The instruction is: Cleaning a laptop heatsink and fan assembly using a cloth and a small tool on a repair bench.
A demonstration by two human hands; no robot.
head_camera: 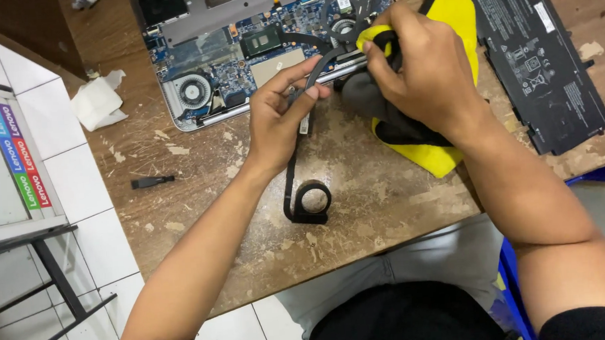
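Here, beneath both hands, lies a worn wooden table (361, 208), its brown top scuffed and flaking in pale patches, cut off at the near edge by the person's lap. Beyond the hands sits an opened laptop (239, 55), its blue circuit board bare, with a round grey fan (194, 91) to the left of the left hand; the top of the machine runs out of view. To the right of the right hand rests a flat black battery pack (540, 57), rectangular and matte, its far corner cut off by the frame. Under the right hand spreads a yellow cloth (431, 156), soft and folded, with a dark inner face showing beneath the wrist. The right hand (426, 71) is curled shut around a bunched part of that cloth and presses it against the upper end of the heat pipe (294, 181), a thin, flat, black metal strip that bends upward through the left hand's grip and ends in a ring-shaped loop lying on the wood just below the left wrist. The left hand (282, 119) pinches the strip between thumb and fingertips, the other fingers loosely bent. How the strip ends under the cloth is hidden. Left of the left hand lies a crumpled white tissue (97, 102), and nearer, a small black stick-like piece (153, 180), too small to make out
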